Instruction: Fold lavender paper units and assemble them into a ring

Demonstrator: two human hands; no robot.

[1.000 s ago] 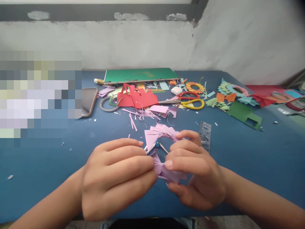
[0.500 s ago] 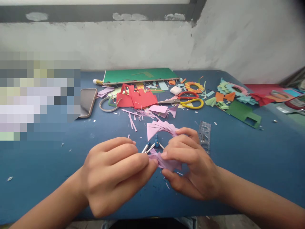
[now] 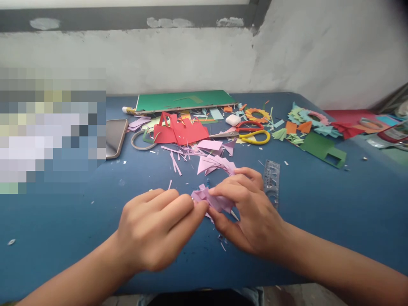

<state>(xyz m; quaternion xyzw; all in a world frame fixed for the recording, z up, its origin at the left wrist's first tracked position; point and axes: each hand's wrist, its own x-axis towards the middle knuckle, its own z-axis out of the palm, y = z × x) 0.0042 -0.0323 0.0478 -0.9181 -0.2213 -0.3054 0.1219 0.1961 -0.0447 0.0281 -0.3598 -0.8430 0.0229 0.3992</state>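
A curved chain of folded purple paper (image 3: 217, 163) hangs between my hands above the blue table, its far end pointing left. My right hand (image 3: 247, 208) grips the chain at its right side and near edge, thumb below and fingers above. The fingertips of my left hand (image 3: 159, 225) are pinched at the left end of the near part of the chain. Behind the paper, the blue top of a compass (image 3: 208, 182) shows, mostly hidden. A clear plastic ruler (image 3: 271, 182) lies just beyond my right hand.
Scissors (image 3: 255, 137), red paper (image 3: 188, 131), a tape roll (image 3: 140, 140), an eraser (image 3: 233, 120) and purple scraps lie behind my hands. A phone (image 3: 115, 138) is at the left. A green board (image 3: 185, 101) is at the back, a green card (image 3: 321, 148) at the right.
Both hands have shifted slightly, and the near part of the purple chain has moved up and left. It now covers more of the compass. The far arc looks flatter.
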